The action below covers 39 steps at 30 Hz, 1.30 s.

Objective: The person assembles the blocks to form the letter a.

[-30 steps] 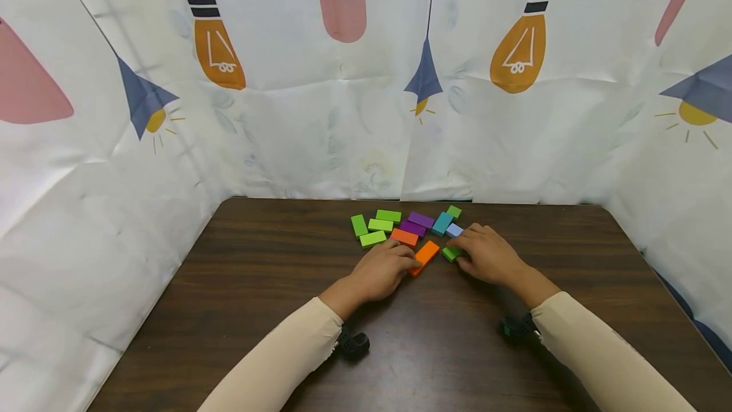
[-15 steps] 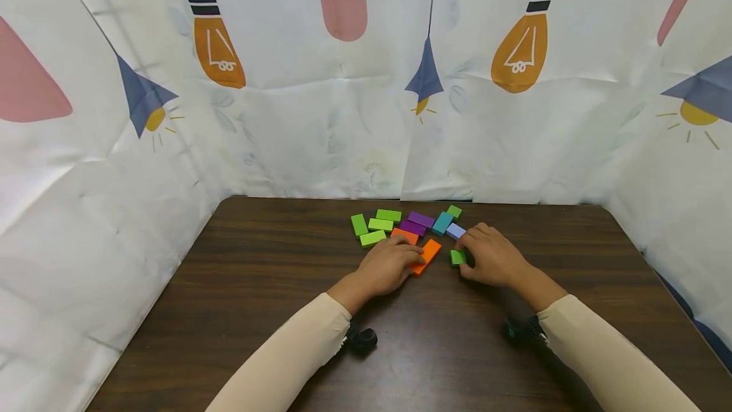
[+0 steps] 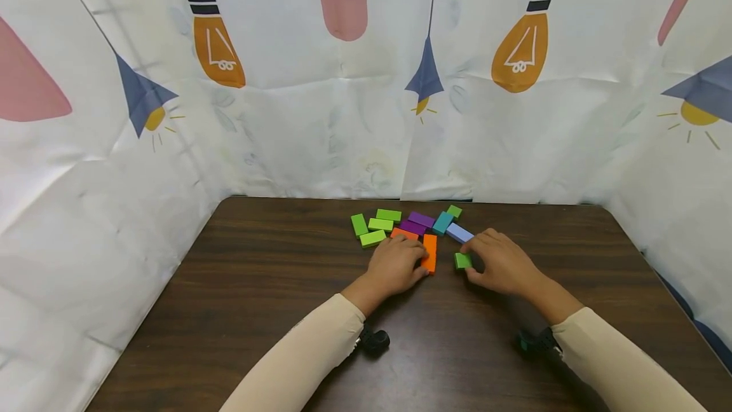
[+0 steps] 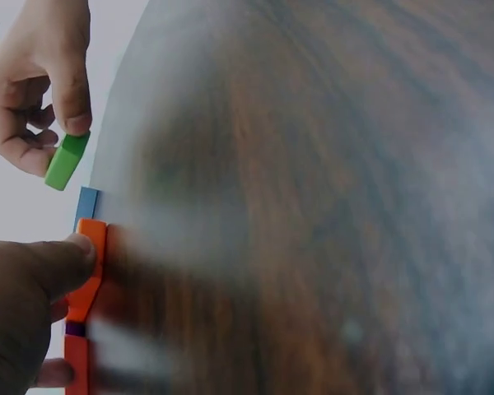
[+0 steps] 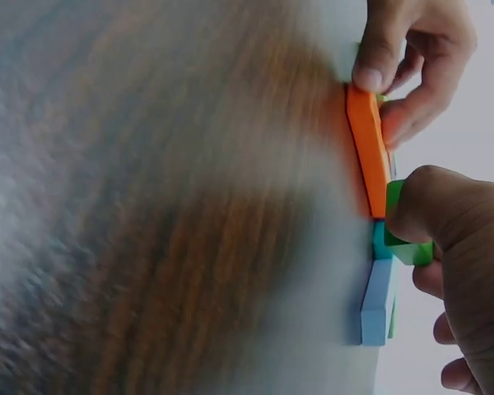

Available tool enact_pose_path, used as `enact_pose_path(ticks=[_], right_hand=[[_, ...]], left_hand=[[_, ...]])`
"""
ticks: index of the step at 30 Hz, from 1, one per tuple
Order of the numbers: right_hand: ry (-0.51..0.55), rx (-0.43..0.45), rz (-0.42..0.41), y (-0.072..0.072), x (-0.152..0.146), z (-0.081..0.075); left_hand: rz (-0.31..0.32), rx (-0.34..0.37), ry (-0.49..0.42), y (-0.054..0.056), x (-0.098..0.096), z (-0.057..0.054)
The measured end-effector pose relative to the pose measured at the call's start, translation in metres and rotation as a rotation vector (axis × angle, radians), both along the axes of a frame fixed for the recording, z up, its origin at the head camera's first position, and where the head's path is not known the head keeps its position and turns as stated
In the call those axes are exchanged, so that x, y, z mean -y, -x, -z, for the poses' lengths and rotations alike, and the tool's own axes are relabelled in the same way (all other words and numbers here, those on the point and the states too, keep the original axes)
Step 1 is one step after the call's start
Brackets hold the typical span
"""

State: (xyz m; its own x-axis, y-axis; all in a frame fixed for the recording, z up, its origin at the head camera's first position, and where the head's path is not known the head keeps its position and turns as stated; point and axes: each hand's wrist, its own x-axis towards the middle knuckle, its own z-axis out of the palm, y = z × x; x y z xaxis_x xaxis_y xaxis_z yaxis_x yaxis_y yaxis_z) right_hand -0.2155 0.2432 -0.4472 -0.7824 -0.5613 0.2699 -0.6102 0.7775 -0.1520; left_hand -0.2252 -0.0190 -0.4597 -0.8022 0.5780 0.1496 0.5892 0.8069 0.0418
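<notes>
My left hand (image 3: pixel 396 264) pinches an orange block (image 3: pixel 430 254) between thumb and fingers; the block's long side points away from me on the table. In the left wrist view the thumb presses on the near side of that orange block (image 4: pixel 87 284). To its right, my right hand (image 3: pixel 502 262) pinches a small green block (image 3: pixel 462 262), which appears raised off the table in the left wrist view. A second orange block (image 3: pixel 405 233) lies flat just behind my left fingers, partly covered by them. Beyond my right fingers lies a light blue block (image 3: pixel 459 233).
Several light green blocks (image 3: pixel 380 226) lie loosely grouped at the back left. Two purple blocks (image 3: pixel 420 220), a teal block (image 3: pixel 443 223) and another green block (image 3: pixel 454 212) sit near the far edge of the brown table (image 3: pixel 257 297). A printed white cloth (image 3: pixel 320 145) hangs behind.
The orange block in my left hand has turned from slanting to nearly straight away from me. My right hand has drawn the green block rightward and toward me. Both hands have shifted slightly right.
</notes>
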Motion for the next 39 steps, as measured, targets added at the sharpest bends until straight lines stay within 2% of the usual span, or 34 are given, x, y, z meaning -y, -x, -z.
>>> enact_pose_path(ticks=[3,6,13,22,31,39], right_hand=[[0.027,0.004,-0.018,-0.003,0.002,0.002],[0.044,0.01,-0.034,-0.006,0.005,0.004],[0.045,0.024,-0.052,-0.011,0.016,0.01],[0.017,0.059,-0.093,-0.014,0.035,0.009],[-0.008,0.003,-0.137,-0.014,0.046,0.01],[-0.018,-0.019,-0.134,-0.013,0.049,0.011]], left_hand=[[-0.036,-0.004,-0.016,-0.001,-0.003,0.0],[-0.043,-0.009,-0.027,-0.001,-0.006,-0.001],[-0.02,0.012,-0.019,-0.001,-0.006,-0.002],[0.03,0.074,-0.007,0.001,0.0,-0.006],[0.059,0.039,-0.002,0.001,0.002,-0.004],[0.063,0.036,0.005,0.0,0.002,-0.004]])
